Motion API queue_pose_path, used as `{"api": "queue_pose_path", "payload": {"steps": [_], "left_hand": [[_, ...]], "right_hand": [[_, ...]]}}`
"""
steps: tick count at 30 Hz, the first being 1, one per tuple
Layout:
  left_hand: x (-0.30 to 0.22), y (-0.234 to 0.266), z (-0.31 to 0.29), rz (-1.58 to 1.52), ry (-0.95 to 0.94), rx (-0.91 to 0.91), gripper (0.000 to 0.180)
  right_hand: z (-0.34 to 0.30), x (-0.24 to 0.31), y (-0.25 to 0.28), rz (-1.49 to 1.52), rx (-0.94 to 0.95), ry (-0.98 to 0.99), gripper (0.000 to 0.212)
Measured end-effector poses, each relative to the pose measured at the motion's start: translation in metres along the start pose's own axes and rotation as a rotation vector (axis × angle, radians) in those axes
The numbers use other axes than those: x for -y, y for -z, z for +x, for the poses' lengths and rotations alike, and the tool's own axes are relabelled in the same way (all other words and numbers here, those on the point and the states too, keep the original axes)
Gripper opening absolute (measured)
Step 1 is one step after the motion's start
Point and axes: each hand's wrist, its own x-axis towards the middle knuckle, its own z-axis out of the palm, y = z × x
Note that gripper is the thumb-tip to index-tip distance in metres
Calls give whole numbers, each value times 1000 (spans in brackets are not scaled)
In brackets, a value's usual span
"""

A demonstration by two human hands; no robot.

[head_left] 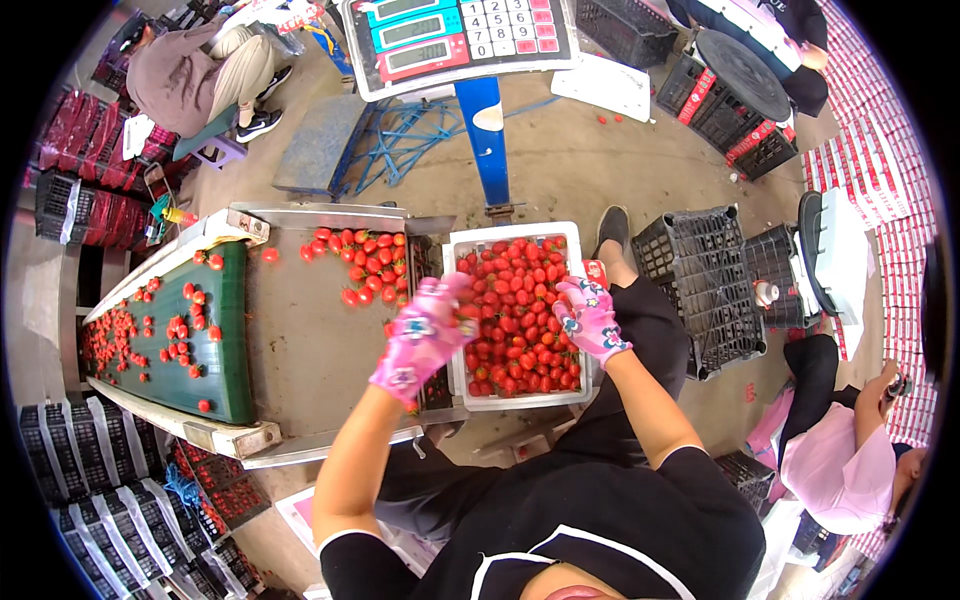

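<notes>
A white foam box (452,240) full of small red cherry tomatoes (515,300) stands in front of me. My left hand (425,340), in a pink flowered glove, is over the box's left side beside the metal tray (300,350). Motion blurs its fingers; red tomatoes show right by them, but whether it holds any I cannot tell. At the right rim, my right hand (592,318), gloved alike, lies with fingers apart over the edge tomatoes. More tomatoes (375,265) are heaped at the tray's far right.
Left of the tray, a green conveyor belt (215,330) carries scattered tomatoes. A scale display (460,40) on a blue post (484,150) rises beyond the box. Black crates (710,290) stand at right, others (90,450) at left. People sit at far left and right.
</notes>
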Motion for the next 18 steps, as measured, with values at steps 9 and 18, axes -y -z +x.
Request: {"api": "queue_pose_path", "payload": {"steps": [9,18], "left_hand": [[-5,-64,26,381,28,89,39],[-24,-52,8,331,-60,79,34]], "right_hand": [[-12,-3,24,60,42,-159,38],[-7,-2,14,37,-46,-102,26]]}}
